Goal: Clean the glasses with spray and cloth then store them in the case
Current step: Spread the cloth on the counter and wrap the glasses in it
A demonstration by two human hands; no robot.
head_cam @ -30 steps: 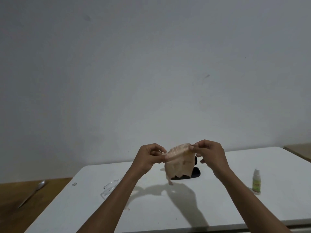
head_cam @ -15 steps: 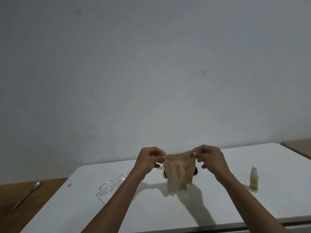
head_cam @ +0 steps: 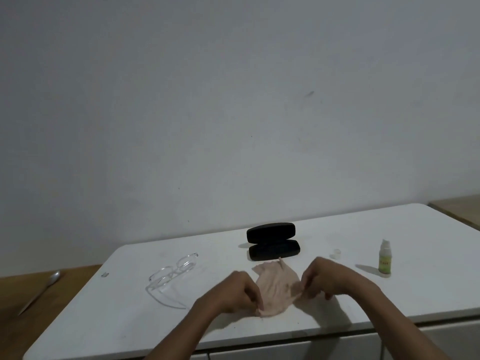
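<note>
On table (head_cam: 428, 294), blurred hands pinching cloth (head_cam: 276, 288)

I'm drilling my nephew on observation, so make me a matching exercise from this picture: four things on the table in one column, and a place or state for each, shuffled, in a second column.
Things:
1. glasses
2. case
3. spray bottle
4. cloth

Place or state:
A. stands upright near the right end of the table
B. pinched by both hands, the left hand and the right hand
C. lies open at the back
D. lies left of the hands, untouched

Pairs: 1-D, 2-C, 3-A, 4-B
</note>
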